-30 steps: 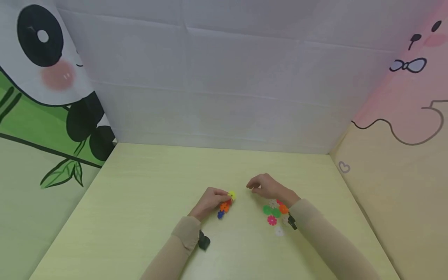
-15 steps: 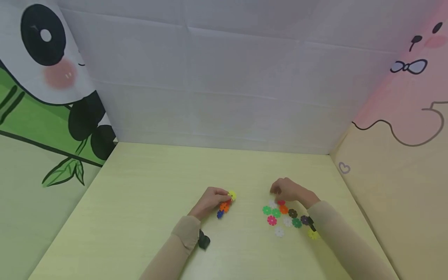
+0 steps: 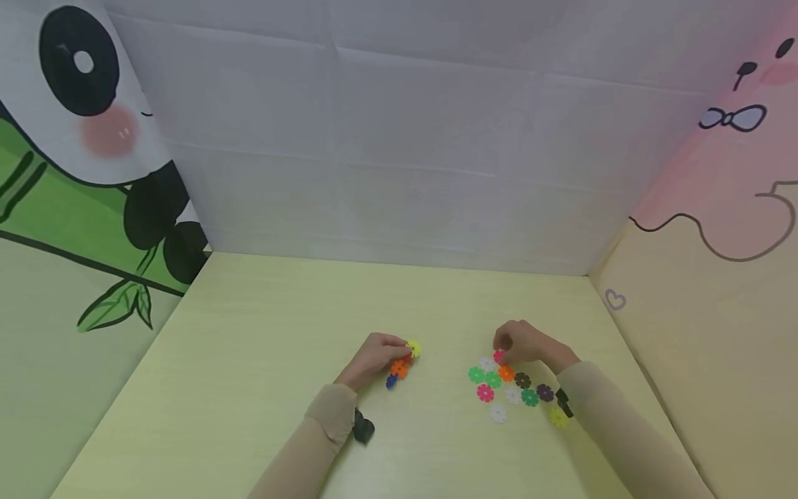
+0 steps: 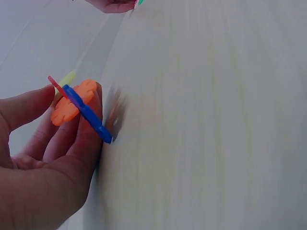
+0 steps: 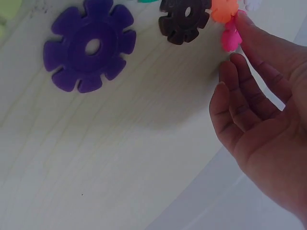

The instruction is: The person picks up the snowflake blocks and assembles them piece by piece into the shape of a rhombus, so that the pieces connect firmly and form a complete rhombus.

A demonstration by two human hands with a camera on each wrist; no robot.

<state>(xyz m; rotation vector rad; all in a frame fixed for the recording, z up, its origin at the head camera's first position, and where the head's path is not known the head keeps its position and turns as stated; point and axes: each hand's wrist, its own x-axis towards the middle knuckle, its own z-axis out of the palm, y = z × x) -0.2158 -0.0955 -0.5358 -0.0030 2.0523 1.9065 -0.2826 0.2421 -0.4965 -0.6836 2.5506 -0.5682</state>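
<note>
Pale table, loose notched discs spread toward its right edge. Left grip clasps the linked discs (orange, blue, red, yellow), nearer the left edge than that spread. Right grip pinches a tilted pink disc on the spread's far-edge side. Best practice, judged here: lift pink by its rim, clear of the orange disc alongside; steady the linked discs gently, lest joints twist.

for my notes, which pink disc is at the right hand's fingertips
The far pink disc, beside the loose orange disc, at the right hand; the near pink disc lies untouched.
</note>
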